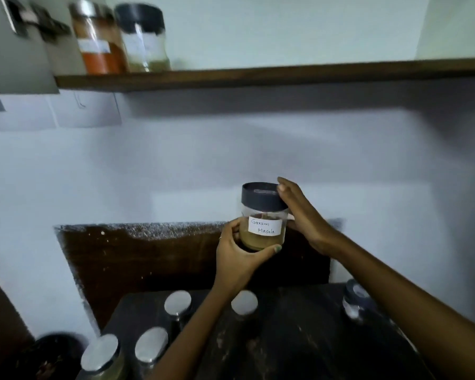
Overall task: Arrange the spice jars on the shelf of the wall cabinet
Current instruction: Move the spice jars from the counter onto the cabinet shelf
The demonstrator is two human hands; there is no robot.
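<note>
Both hands hold a clear jar (263, 215) with a dark lid and a white label reading "Garam Masala", brown powder at its bottom, raised above the dark counter (299, 338). My left hand (239, 256) cups its base and side. My right hand (302, 215) grips its lid and right side. Up on the brown wooden shelf (258, 75) at top left stand a silver-lidded jar of orange-red powder (99, 39) and a dark-lidded jar (144, 39) with yellowish powder, side by side.
Several silver-lidded jars (177, 303) stand on the counter below my arms, and a dark-lidded jar (354, 300) sits at its right. A cabinet door edge with hinges (19, 45) hangs at top left. The shelf's right stretch holds nothing. A dark round object (52, 355) lies at bottom left.
</note>
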